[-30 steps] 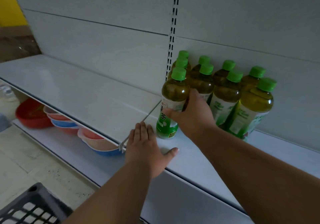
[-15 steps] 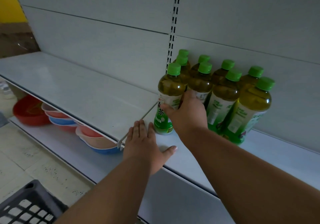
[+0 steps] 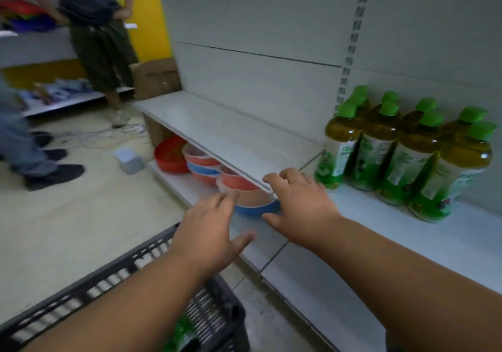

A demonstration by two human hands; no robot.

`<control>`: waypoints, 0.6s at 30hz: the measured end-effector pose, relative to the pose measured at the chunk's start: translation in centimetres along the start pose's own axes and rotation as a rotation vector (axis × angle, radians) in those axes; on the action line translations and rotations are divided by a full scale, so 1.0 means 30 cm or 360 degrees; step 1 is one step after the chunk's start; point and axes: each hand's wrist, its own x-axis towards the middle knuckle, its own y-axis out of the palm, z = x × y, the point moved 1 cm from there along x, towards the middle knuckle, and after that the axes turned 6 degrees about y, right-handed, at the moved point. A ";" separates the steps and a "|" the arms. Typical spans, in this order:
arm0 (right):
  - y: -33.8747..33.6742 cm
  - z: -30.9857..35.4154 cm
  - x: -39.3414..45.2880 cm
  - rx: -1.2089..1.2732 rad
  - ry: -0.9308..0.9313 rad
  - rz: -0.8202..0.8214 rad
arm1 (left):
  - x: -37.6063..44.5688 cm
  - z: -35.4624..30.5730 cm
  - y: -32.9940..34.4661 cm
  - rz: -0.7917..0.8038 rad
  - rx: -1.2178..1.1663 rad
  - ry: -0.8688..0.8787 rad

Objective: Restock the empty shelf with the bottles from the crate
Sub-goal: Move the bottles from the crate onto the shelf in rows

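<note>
Several green-capped tea bottles (image 3: 402,153) stand grouped on the white shelf (image 3: 233,136) at the right, against the back panel. My right hand (image 3: 301,204) hovers with spread fingers just left of the bottles, over the shelf's front edge, holding nothing. Lower and further left, my left hand (image 3: 212,232) is also spread and holds nothing, above the dark plastic crate (image 3: 152,275) on the floor. Something green (image 3: 182,330) shows inside the crate, mostly hidden by my left forearm.
Stacked red, blue and orange plastic bowls (image 3: 214,172) sit on the lower shelf under the white one. Two people stand at the far left (image 3: 100,33) and near left (image 3: 24,145). Cables and a small grey box (image 3: 127,158) lie on the floor.
My right hand let go of the front-left bottle and pulled back left. My left hand lifted off the shelf edge toward the crate. The view swung left and down.
</note>
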 end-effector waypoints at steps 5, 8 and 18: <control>0.015 0.318 -0.104 -0.0026 -0.0414 0.0132 | -0.352 0.147 -0.165 -0.0019 0.0142 -0.0399; 0.055 0.467 -0.167 -0.0019 -0.0593 0.0170 | -0.541 0.202 -0.215 -0.0024 0.0216 -0.0626; 0.378 0.749 -0.221 -0.0057 -0.0933 0.0422 | -0.930 0.351 -0.048 0.0032 0.0213 -0.1152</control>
